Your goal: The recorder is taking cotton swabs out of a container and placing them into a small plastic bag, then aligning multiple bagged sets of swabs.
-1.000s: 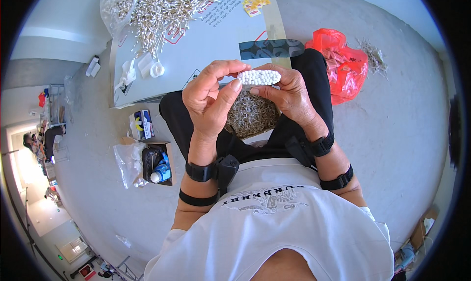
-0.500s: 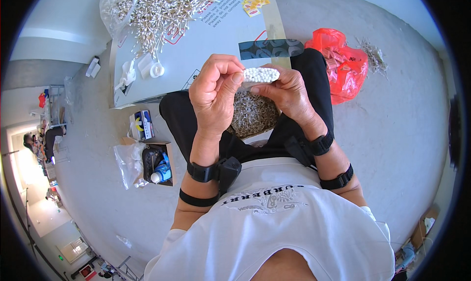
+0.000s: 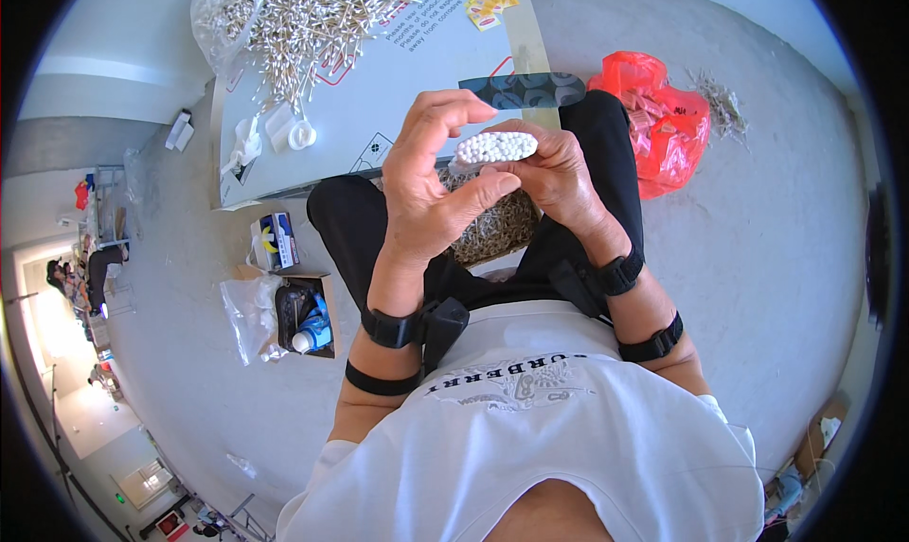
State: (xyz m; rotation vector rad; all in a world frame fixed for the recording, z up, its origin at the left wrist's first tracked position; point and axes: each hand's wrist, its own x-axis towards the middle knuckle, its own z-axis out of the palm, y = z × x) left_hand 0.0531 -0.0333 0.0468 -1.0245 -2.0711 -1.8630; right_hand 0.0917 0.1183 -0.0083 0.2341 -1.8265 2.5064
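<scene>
A bundle of cotton swabs (image 3: 495, 147), its white tips packed into an oval and facing me, is gripped by my right hand (image 3: 559, 168). My left hand (image 3: 426, 177) is open around the bundle's left side, thumb below and fingers above, spread apart; whether it touches the bundle I cannot tell. Beneath my hands, between my knees, a box of loose cotton swabs (image 3: 497, 230) is partly hidden by them. A large heap of cotton swabs (image 3: 312, 31) spills from a clear plastic bag (image 3: 222, 21) on the table.
The grey-white table (image 3: 379, 92) bears yellow labels (image 3: 488, 7), a dark patterned strip (image 3: 525, 90) and a white tape roll (image 3: 301, 135). A red plastic bag (image 3: 653, 125) stands right of my knee, near scattered swabs (image 3: 724, 111). At left is a cardboard box (image 3: 322, 338) holding a blue bottle.
My left hand has let go of the bundle's left edge and spread its fingers and thumb apart. The bundle has shifted slightly left, still in my right hand.
</scene>
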